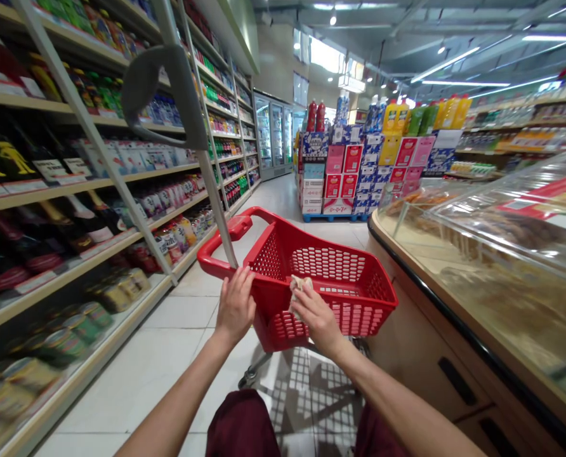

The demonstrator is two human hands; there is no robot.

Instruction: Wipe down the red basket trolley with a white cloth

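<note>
A red plastic shopping cart [342, 254] stands before me, its slotted basket with nothing visible in it. My left hand [236, 304] grips the near rim, fingers over the edge beside the base of a metal pole [219, 212]. A grey looped handle [169, 95] tops that pole. In my right hand [318, 317] is a crumpled whitish cloth [298, 291], pressed against the near side of the basket just below its rim. My fingers hide part of the cloth.
Shelves of bottles and cans [87, 251] line the left. A bakery counter [435, 317] with clear covers stands close on the right. Beyond the cart, stacked drink cartons [342, 171] rest on a blue pallet [335, 218]. Glass-door fridges [276, 133] stand farther back.
</note>
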